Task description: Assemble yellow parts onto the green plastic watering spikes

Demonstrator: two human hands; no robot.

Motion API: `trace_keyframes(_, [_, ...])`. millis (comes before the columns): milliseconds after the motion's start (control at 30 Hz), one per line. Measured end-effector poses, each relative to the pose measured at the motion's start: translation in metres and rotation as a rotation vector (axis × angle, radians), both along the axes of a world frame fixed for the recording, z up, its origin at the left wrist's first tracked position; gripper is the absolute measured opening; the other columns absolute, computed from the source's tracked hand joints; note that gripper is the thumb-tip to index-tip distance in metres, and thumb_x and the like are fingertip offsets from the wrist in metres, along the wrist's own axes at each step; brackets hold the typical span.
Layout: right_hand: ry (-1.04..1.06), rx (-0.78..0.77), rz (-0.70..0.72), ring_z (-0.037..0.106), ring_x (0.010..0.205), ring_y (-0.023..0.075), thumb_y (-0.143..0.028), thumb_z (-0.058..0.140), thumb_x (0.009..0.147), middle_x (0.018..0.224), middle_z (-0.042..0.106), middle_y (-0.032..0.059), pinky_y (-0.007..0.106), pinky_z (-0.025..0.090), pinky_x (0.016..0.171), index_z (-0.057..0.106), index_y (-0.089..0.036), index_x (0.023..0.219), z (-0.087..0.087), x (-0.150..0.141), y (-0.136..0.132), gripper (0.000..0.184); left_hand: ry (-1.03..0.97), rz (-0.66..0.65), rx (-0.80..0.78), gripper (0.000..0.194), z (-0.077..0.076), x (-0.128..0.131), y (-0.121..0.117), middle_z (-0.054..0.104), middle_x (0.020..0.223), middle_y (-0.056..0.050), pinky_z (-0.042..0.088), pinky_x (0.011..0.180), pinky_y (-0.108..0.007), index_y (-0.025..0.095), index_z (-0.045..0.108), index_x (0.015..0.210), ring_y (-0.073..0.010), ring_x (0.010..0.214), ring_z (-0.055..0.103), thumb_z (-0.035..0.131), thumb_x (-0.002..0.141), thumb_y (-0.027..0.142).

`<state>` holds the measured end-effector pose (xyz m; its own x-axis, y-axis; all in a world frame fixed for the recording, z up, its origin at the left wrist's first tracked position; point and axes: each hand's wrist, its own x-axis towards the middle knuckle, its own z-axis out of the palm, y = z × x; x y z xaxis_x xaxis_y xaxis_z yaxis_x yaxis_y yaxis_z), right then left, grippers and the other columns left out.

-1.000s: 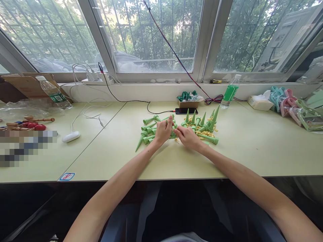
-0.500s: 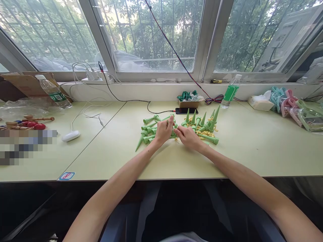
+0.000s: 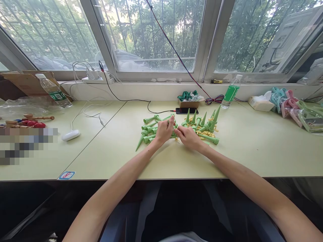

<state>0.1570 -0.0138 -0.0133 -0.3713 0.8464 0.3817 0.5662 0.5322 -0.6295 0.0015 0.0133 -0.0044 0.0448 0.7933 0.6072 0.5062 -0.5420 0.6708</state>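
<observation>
My left hand (image 3: 164, 130) is closed around a green plastic spike (image 3: 174, 133), mostly hidden by the fingers. Just to its right, my right hand (image 3: 188, 137) has its fingers pinched together against that spike; whatever small thing they grip is hidden. Several more green spikes with ribbed collars (image 3: 148, 129) lie left of and behind my left hand. Beyond my right hand, another group of green spikes (image 3: 203, 121) stands or leans, tips up. Small yellow pieces (image 3: 202, 133) are scattered among them.
Behind the spikes are a black phone (image 3: 186, 111) on a cable and a small box (image 3: 190, 101) with green wrapping. A water bottle (image 3: 230, 92) and a tissue box (image 3: 261, 102) stand right. Wooden toys (image 3: 30, 122) and a white device (image 3: 71, 135) lie left.
</observation>
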Motion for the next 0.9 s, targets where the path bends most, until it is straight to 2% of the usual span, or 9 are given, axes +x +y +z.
trace_keyframes(267, [0.009, 0.004, 0.004, 0.037, 0.052, 0.0122, -0.052, 0.039, 0.104, 0.057, 0.046, -0.0030, 0.028, 0.024, 0.055, 0.037, -0.023, 0.068, -0.0013, 0.0003, 0.0004, 0.046, -0.008, -0.012, -0.005, 0.070, -0.0006, 0.0005, -0.0001, 0.065, 0.055, -0.004, 0.043, 0.060, -0.030, 0.020, 0.060, 0.055, -0.0138, 0.052, 0.058, 0.031, 0.101, 0.064])
trace_keyframes(633, [0.011, 0.010, 0.003, 0.037, 0.052, 0.0121, -0.046, 0.041, 0.104, 0.058, 0.047, -0.0032, 0.028, 0.025, 0.055, 0.038, -0.023, 0.069, -0.0027, 0.0009, 0.0018, 0.043, -0.009, -0.016, -0.011, 0.068, -0.0007, 0.0002, -0.0002, 0.064, 0.054, -0.003, 0.043, 0.061, -0.030, 0.020, 0.059, 0.056, -0.0139, 0.052, 0.059, 0.032, 0.101, 0.062])
trace_keyframes(900, [0.010, 0.003, 0.004, 0.039, 0.053, 0.0120, -0.050, 0.040, 0.104, 0.059, 0.048, -0.0029, 0.028, 0.025, 0.056, 0.038, -0.022, 0.068, -0.0029, 0.0008, 0.0014, 0.046, -0.008, -0.015, -0.014, 0.068, -0.0018, -0.0001, 0.0002, 0.065, 0.055, -0.004, 0.043, 0.060, -0.030, 0.019, 0.060, 0.056, -0.0143, 0.053, 0.060, 0.032, 0.101, 0.062])
